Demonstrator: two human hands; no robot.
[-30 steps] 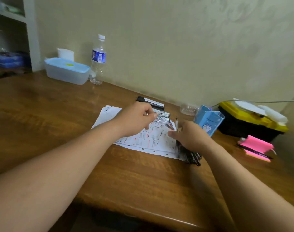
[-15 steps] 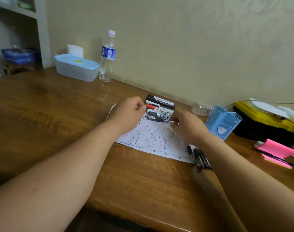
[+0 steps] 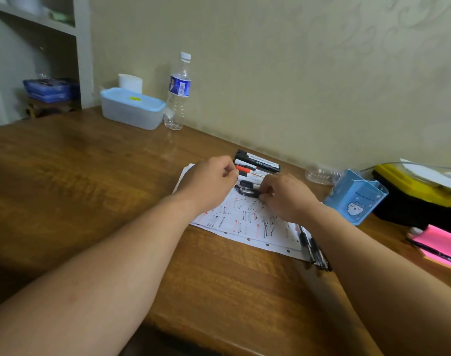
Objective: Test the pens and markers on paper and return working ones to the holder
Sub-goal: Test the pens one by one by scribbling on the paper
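R hand (image 3: 288,196) pinches marker (image 3: 245,191) by its end, just left of that hand. L hand (image 3: 209,181) curled, can't tell if holding. Marker prob light, stiff, slick: I'd grip mid-barrel; holder (image 3: 355,199) right of R hand.

A home desk: wooden table (image 3: 90,188) against wallpapered wall (image 3: 296,73), water bottle (image 3: 178,91), shelf (image 3: 34,19) alongside

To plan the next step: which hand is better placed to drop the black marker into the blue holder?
Right, probably. The right hand pinches the black marker, and the blue holder stands beside it; the left hand is farther away.
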